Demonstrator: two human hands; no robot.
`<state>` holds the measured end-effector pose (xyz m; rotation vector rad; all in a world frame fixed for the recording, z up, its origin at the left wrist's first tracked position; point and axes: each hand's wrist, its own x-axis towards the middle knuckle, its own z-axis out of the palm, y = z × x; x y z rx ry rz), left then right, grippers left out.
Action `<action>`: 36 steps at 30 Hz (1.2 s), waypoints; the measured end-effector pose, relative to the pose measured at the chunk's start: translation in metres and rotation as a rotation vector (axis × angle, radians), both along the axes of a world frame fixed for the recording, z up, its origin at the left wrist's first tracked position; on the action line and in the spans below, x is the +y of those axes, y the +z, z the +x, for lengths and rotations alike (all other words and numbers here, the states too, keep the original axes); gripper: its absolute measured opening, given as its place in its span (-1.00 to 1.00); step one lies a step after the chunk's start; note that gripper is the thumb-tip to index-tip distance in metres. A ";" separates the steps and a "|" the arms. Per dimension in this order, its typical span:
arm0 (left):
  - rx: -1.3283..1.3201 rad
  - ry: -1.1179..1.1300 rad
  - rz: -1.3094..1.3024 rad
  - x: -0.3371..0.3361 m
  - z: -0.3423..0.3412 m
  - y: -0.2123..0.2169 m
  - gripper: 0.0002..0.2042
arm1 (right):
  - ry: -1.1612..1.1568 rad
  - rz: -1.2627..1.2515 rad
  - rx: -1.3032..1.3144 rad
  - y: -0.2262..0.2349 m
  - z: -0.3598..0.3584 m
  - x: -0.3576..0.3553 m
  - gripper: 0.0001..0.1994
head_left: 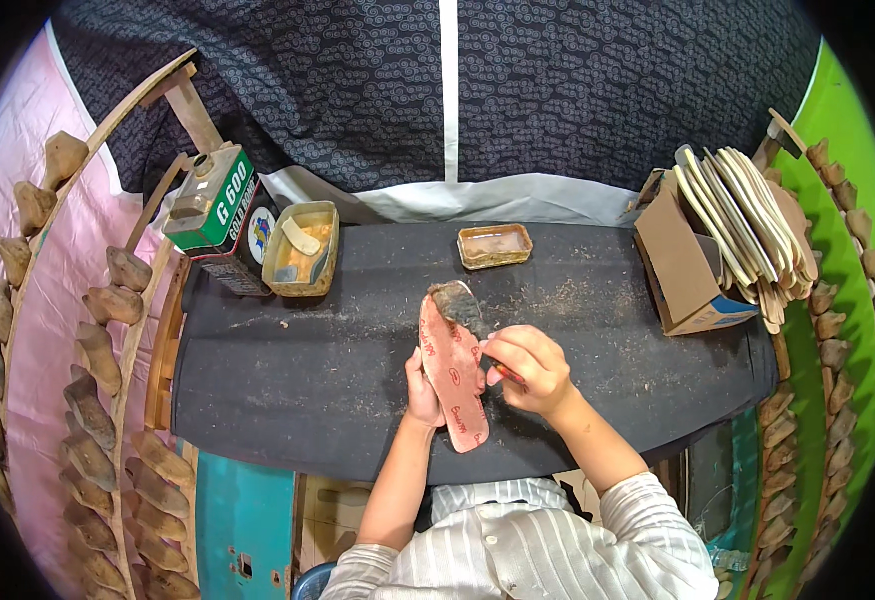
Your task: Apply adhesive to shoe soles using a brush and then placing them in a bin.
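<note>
My left hand (423, 395) grips a pink insole-shaped sheet (450, 385) from beneath, thumb along its left edge. Red handwritten marks run over the sheet, and it is tilted over the table's near edge. My right hand (533, 370) is closed on a thin brush, its red handle (510, 375) showing below the fingers. A dark, frayed patch (458, 306), which looks like the brush's bristles, lies over the far end of the sheet. Where bristles end and sheet begins there is hard to tell.
A dark cloth-covered table (378, 330) carries scattered crumbs. On it stand a green-and-black metal can (226, 215), a tub with a scraper-like piece (303, 285), a small amber-coloured tray (495, 248) and a cardboard box (676, 268) of pale insoles (743, 220). Racks of wooden shoe lasts (98, 355) flank both sides.
</note>
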<state>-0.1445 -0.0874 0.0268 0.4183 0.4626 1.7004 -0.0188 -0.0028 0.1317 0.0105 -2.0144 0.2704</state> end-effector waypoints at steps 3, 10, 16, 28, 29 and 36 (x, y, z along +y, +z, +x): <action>-0.023 0.062 0.051 0.001 -0.003 -0.003 -0.38 | 0.060 -0.003 -0.053 -0.002 0.004 -0.004 -0.73; -0.040 0.034 0.050 0.001 0.000 0.006 -0.37 | -0.013 0.006 -0.015 0.001 -0.001 0.000 -0.73; 0.007 0.067 -0.012 0.004 0.000 0.009 -0.31 | -0.014 -0.050 -0.004 0.002 0.008 0.005 -0.73; -0.014 -0.001 0.042 0.002 -0.002 0.003 -0.27 | -0.037 -0.023 0.002 0.004 0.000 0.004 -0.71; -0.003 0.009 0.033 0.002 -0.002 0.003 -0.28 | -0.040 -0.020 0.023 0.005 -0.002 0.003 -0.69; -0.019 0.069 0.030 0.002 0.000 0.006 -0.30 | 0.008 -0.070 0.017 0.005 0.000 0.002 -0.68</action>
